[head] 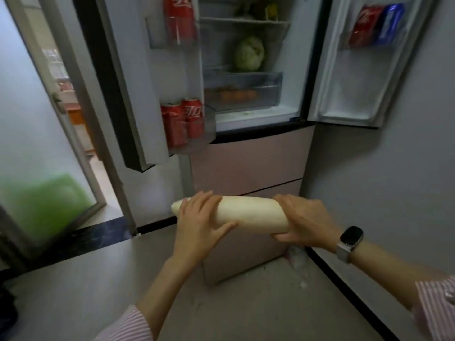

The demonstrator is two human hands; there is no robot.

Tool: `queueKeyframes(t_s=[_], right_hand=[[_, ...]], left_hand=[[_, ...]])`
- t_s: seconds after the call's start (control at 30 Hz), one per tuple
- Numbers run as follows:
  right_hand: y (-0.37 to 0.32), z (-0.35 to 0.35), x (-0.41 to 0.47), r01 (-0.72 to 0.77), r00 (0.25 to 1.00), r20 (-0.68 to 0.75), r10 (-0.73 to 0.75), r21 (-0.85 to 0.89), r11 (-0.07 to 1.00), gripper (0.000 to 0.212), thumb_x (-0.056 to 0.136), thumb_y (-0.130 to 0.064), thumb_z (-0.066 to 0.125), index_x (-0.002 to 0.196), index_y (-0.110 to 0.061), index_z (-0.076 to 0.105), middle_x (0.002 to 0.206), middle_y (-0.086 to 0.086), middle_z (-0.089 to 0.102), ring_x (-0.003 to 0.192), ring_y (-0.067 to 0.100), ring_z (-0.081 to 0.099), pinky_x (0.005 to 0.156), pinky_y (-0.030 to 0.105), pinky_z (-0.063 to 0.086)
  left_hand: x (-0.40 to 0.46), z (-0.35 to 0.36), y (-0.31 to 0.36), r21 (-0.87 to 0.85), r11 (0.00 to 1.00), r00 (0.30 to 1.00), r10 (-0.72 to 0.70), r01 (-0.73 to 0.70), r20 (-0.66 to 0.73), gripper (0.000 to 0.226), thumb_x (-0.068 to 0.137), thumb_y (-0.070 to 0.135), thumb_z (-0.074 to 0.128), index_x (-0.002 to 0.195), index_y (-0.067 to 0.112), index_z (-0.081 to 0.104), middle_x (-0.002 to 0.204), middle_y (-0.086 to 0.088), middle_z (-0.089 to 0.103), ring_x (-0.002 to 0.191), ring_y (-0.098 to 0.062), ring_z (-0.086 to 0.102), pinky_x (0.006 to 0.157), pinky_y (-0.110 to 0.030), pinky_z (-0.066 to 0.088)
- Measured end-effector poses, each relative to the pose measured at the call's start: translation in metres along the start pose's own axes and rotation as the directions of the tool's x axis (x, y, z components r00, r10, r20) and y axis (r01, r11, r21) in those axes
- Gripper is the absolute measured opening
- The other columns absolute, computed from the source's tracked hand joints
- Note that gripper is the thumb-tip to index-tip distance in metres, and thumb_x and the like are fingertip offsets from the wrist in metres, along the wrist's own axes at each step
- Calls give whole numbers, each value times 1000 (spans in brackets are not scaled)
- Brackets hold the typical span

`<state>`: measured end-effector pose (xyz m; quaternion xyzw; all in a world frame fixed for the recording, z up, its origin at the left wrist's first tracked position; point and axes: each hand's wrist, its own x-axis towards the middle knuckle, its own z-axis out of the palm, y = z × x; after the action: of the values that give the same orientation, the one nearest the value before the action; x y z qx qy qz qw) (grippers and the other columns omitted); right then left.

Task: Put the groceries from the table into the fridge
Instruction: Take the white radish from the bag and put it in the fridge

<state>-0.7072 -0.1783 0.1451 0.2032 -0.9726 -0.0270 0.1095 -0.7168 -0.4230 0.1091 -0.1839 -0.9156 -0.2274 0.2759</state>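
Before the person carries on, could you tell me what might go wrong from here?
The long white radish may be too long for the shelf beside the cabbage. The left hand only rests on it with straight fingers; if the right hand slips, it could drop. Swinging it in could strike the cola cans.
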Motion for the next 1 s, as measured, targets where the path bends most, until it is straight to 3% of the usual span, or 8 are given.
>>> queueKeyframes(t_s=[0.1, 0.2, 0.3, 0.43, 0.5, 0.6, 0.8, 1.0], right_hand=[[47, 14, 8, -251, 961, -59, 269, 215, 944, 70, 62, -59, 62, 119, -20, 51, 107, 2, 64, 91, 25, 63, 65, 33, 48], [88, 30, 18, -433, 867, -54, 495, 410, 803, 72, 67, -51, 71, 126, -20, 43, 116, 5, 60, 100, 27, 60, 75, 33, 47], [132, 44, 42, -522, 781, -49, 622, 494, 695, 74, 68, -48, 74, 128, -19, 40, 119, 6, 59, 102, 29, 58, 78, 37, 48], [192, 50, 88, -449, 801, -71, 595, 586, 675, 70, 69, -45, 74, 124, -19, 41, 111, -2, 55, 99, 24, 57, 76, 34, 47], [223, 45, 117, -357, 842, -129, 525, 596, 719, 69, 69, -46, 73, 125, -21, 41, 110, -7, 50, 98, 19, 55, 76, 32, 46], [270, 31, 169, -232, 888, -203, 413, 578, 782, 73, 69, -50, 72, 129, -25, 38, 112, -11, 43, 99, 14, 51, 80, 33, 46], [322, -3, 289, 35, 936, -295, 191, 620, 784, 82, 71, -54, 62, 139, -33, 22, 133, -4, 41, 110, 16, 48, 87, 39, 47], [335, -23, 403, 95, 910, -370, 186, 624, 776, 74, 74, -50, 64, 138, -39, 27, 133, -1, 47, 114, 24, 50, 92, 44, 44]], left_hand=[[50, 60, 31, -315, 945, 993, -107, 84, -57, 67, 82, 50, 51, 139, 20, 34, 150, -10, 25, 140, -24, 21, 110, -38, 25], [95, 102, 70, -631, 727, 962, -236, 269, 138, 86, 83, 36, 63, 145, 24, 6, 155, 2, 0, 140, -7, 8, 109, -21, 19], [157, 143, 85, -786, 437, 899, -235, 437, 370, 97, 83, 26, 64, 145, 27, -11, 155, 1, 7, 132, -12, 35, 97, -23, 37], [243, 183, 98, -912, 238, 941, -149, 334, 305, 94, 86, 8, 59, 143, 33, -11, 129, 13, 43, 98, 5, 60, 83, -25, 53], [281, 198, 104, -936, 223, 949, -223, 274, 225, 94, 86, 9, 60, 145, 32, -9, 117, 17, 46, 96, 4, 60, 90, -37, 52], [338, 209, 102, -940, 265, 933, -340, 217, 120, 94, 84, 19, 65, 145, 33, -5, 127, 4, 47, 106, -7, 56, 95, -48, 48], [453, 195, 68, -890, 435, 896, -437, 136, -77, 89, 79, 35, 67, 145, 29, 8, 126, -1, 49, 101, -6, 58, 86, -45, 53], [546, 176, 7, -834, 512, 860, -502, 205, -97, 81, 77, 42, 69, 139, 23, 21, 125, -3, 51, 106, -18, 58, 77, -43, 57]])
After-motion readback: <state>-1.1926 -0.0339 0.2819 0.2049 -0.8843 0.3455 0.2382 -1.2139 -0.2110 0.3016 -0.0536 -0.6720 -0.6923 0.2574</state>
